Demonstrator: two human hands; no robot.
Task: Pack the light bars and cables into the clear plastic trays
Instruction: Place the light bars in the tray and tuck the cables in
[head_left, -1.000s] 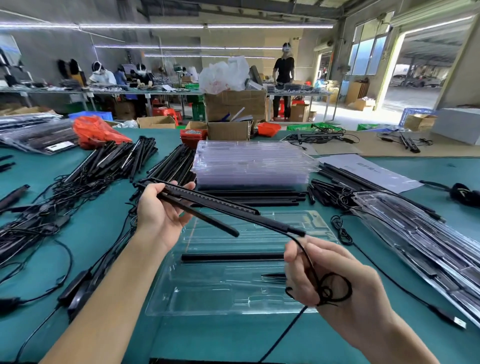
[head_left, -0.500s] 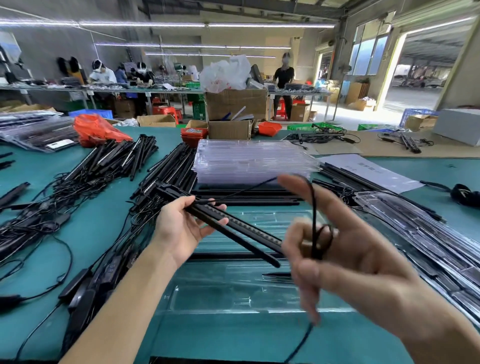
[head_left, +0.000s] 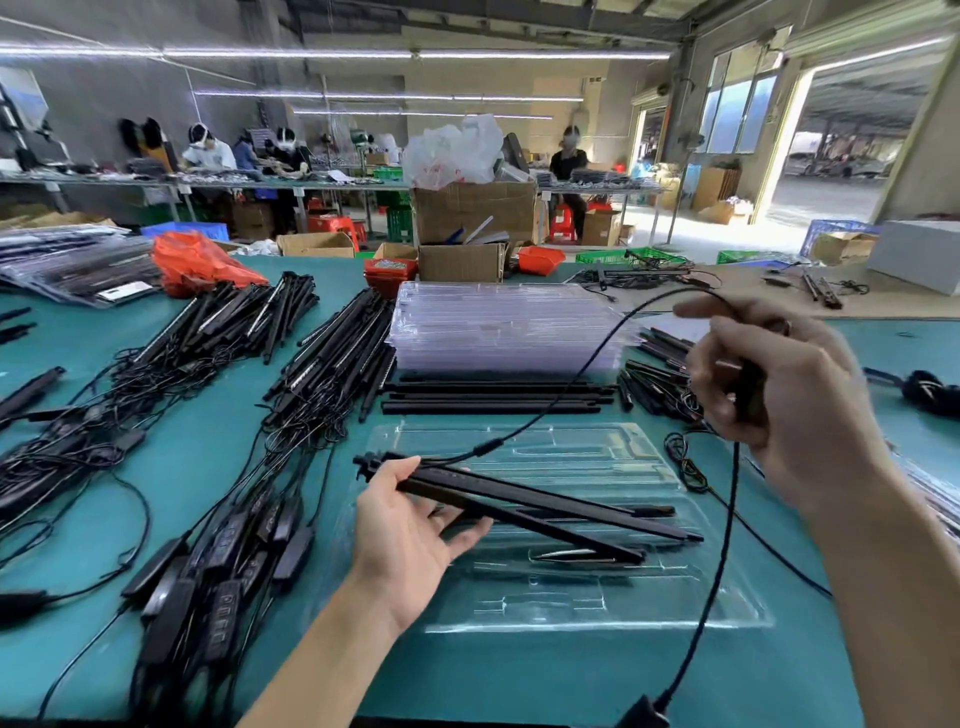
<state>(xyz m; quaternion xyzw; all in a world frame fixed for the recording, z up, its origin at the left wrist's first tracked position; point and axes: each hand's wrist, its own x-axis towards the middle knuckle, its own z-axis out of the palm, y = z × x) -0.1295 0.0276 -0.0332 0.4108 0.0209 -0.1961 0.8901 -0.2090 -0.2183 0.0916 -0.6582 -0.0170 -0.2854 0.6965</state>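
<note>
My left hand (head_left: 402, 540) grips the left end of two black light bars (head_left: 540, 506), held low over the clear plastic tray (head_left: 582, 608) lying on the green table. One more bar lies in a tray slot beneath them. My right hand (head_left: 779, 395) is raised to the right, fingers wound with the bars' black cable (head_left: 566, 384), which arcs from the bars' left end up to that hand and hangs down to a plug (head_left: 641, 714) at the bottom edge.
A stack of empty clear trays (head_left: 504, 327) stands behind, with loose black bars (head_left: 493, 397) in front of it. Piles of bars and tangled cables (head_left: 218, 364) cover the left side. Filled trays lie at far right. Cardboard boxes (head_left: 460, 260) sit at the table's back.
My left hand lowered the two bars toward the tray and levelled them. My right hand swung up and to the right, pulling the cable out into a long arc.
</note>
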